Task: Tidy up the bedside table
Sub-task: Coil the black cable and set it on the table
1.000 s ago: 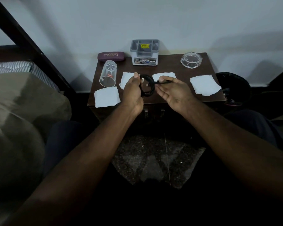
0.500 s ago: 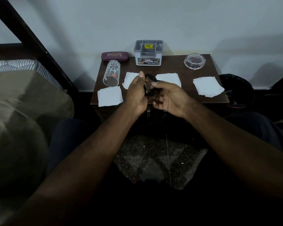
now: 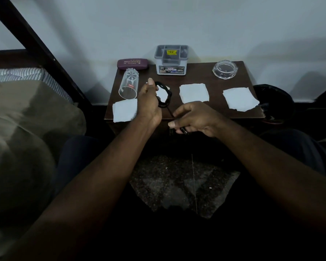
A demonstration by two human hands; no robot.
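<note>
Status, tidy in progress, est. early.
- Thin black cable, coiled (image 3: 164, 95): above dark wooden worktop (image 3: 201, 76) front edge; coil pinched in left hand (image 3: 149, 102) grip, tail pinched in right hand (image 3: 194, 117) grip. Winding nearly done.
- Clear drinking glass (image 3: 129, 85): on its side, not yet righted.
- Torn white paper pcs (image 3: 194, 93): approx. four, scattered, uncollected.
- Grey plastic organiser box (image 3: 171, 60), maroon spectacle case (image 3: 132, 64), clear glass ashtray (image 3: 225, 69): along back edge.

Above the front of the bedside table (image 3: 201, 77), the left hand (image 3: 149, 102) holds a coiled black cable (image 3: 165, 95). The right hand (image 3: 194, 117), in front of the table edge, pinches the cable's loose end.
</note>
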